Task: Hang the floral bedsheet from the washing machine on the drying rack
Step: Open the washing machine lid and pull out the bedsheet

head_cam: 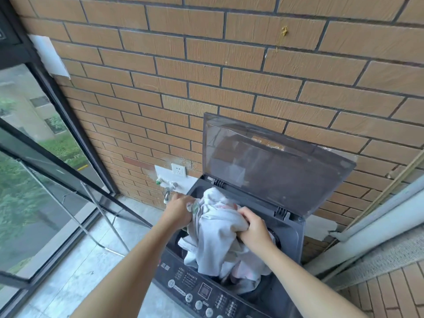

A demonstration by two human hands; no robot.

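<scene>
- Washing machine [197,292] fills the lower centre of the frame, control panel nearest; the floral bedsheet [218,239] bunches upward out of its drum.
- Right hand [254,229] and left hand [179,210] both grip the sheet's top, fingers [246,214] curled tight into the cloth.
- Thin metal frame [96,223], probably the drying rack, stands at lower left; the sheet must travel leftward, and the left hand is nearer it.

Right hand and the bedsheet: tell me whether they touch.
Touching. The head view shows the right hand gripping a bunch of the bedsheet, fingers curled into it, over the washing machine.
</scene>
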